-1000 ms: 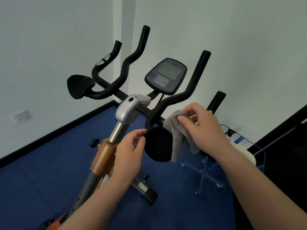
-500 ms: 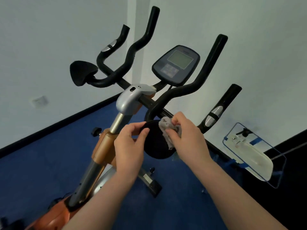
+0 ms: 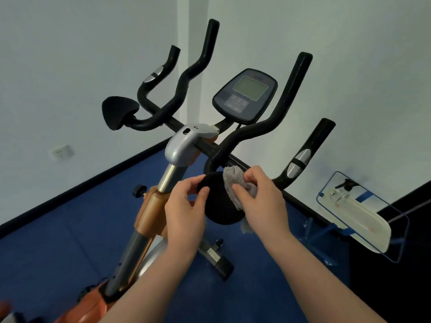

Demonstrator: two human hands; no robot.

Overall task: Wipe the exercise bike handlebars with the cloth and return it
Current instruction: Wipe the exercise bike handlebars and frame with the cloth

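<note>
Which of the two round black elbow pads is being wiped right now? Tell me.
The near pad, on the bike's right side: the left hand grips its edge while the right hand presses the grey cloth on it. The far pad sits untouched.

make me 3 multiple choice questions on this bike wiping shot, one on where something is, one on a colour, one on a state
1. Where is the cloth?
A. on the floor
B. pressed on the near round elbow pad
C. draped over the console

2. What colour is the floor?
A. blue
B. green
C. red

3. What is the left hand doing?
A. hanging free
B. pressing console buttons
C. gripping the pad's edge

Answers:
1 B, the right hand bunches the grey cloth against the black pad.
2 A, blue flooring runs under the bike.
3 C, its fingers and thumb pinch the pad's left rim.
</note>
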